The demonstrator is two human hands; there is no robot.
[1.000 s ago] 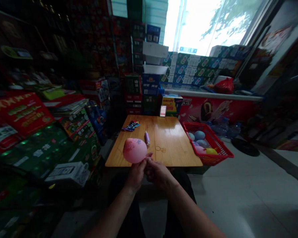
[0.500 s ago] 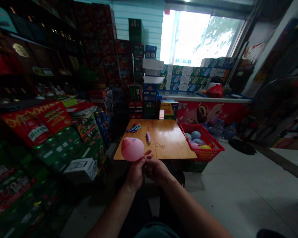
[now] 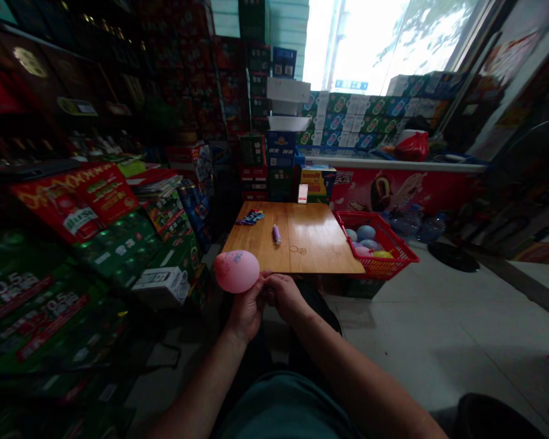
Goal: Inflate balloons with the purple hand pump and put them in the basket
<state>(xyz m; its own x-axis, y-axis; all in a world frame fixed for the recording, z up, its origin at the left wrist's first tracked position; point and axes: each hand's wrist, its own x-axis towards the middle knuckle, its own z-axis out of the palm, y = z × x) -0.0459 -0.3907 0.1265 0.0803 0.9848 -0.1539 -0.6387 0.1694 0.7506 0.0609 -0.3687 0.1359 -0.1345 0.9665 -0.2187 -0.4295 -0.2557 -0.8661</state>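
Note:
A pink inflated balloon (image 3: 236, 272) with a printed pattern sits at the table's near left edge. Its neck is pinched in my left hand (image 3: 247, 308), which is closed just below and right of it. My right hand (image 3: 283, 294) is closed too, its fingers meeting the left ones at the balloon's neck. Whatever lies between the right fingertips is hidden. Beyond the hands, a purple balloon pump (image 3: 277, 235) lies on the wooden table (image 3: 322, 228). Thin rubber bands (image 3: 298, 250) rest to the right of the pump, and uninflated balloons (image 3: 251, 217) form a small pile at the far left.
A red basket (image 3: 396, 263) holding several balloons (image 3: 366, 233) stands against the table's right side. At the far edge a phone (image 3: 302, 194) is propped upright. Stacked drink cartons (image 3: 91, 268) crowd the left, and a dark bin (image 3: 489, 421) is at lower right.
My view has tilted downward. The balloon and both hands have shifted slightly left and nearer to me. My right hand has drawn closer against the left fingers, which are more curled now.

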